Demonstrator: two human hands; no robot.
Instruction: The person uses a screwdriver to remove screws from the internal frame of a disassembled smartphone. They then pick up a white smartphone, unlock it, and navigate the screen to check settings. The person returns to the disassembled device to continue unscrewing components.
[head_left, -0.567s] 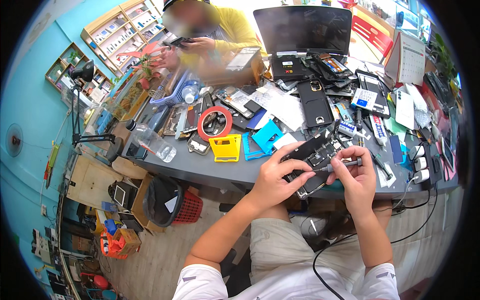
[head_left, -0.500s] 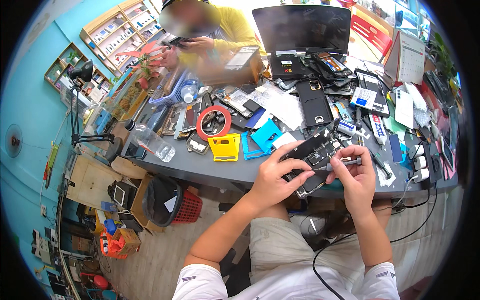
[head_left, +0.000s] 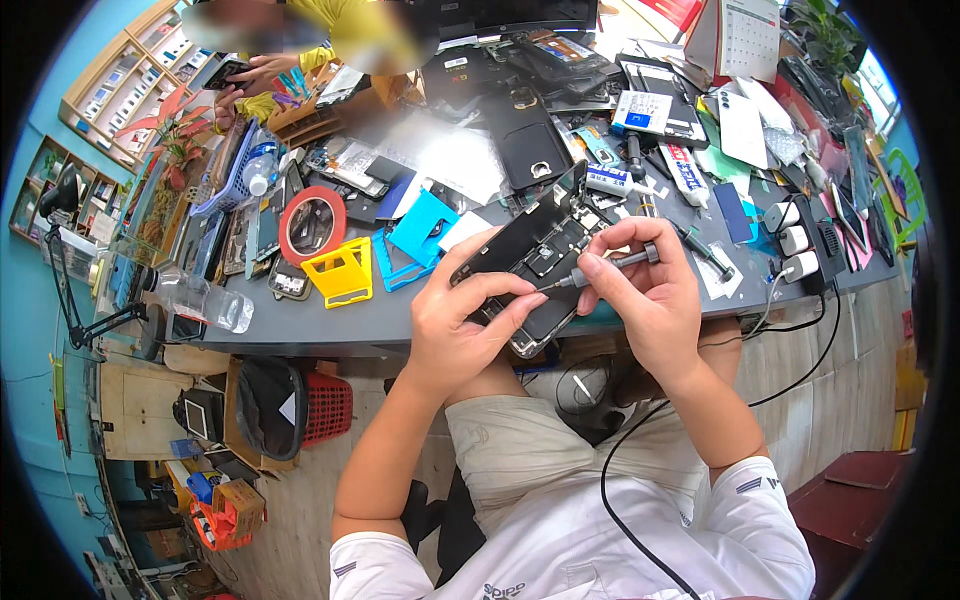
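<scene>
My left hand [head_left: 455, 325] is closed at the left edge of an opened smartphone [head_left: 548, 258], its thumb and forefinger pinched together at the screwdriver's tip. Whether a tiny screw is between those fingertips is too small to tell; the other fingers are hidden behind the phone. The phone is tilted above my lap at the desk's front edge, its black panel raised on the far left side and its inner boards bare. In my right hand [head_left: 650, 310] is a thin screwdriver [head_left: 637, 258] with a grey handle, its shaft pointing left across the phone's inside.
Phone parts and a black back cover [head_left: 523, 140] crowd the grey desk [head_left: 300, 328]. Nearer are a yellow phone stand [head_left: 338, 273], a blue stand [head_left: 420, 228], red tape [head_left: 313, 225] and a plastic bottle [head_left: 200, 300]. Chargers [head_left: 793, 240] stand right. Opposite, a person holds a phone.
The view has shifted, so the desk things sit farther left and higher. My hands still hold the phone and screwdriver, and the screwdriver still meets my left fingertips.
</scene>
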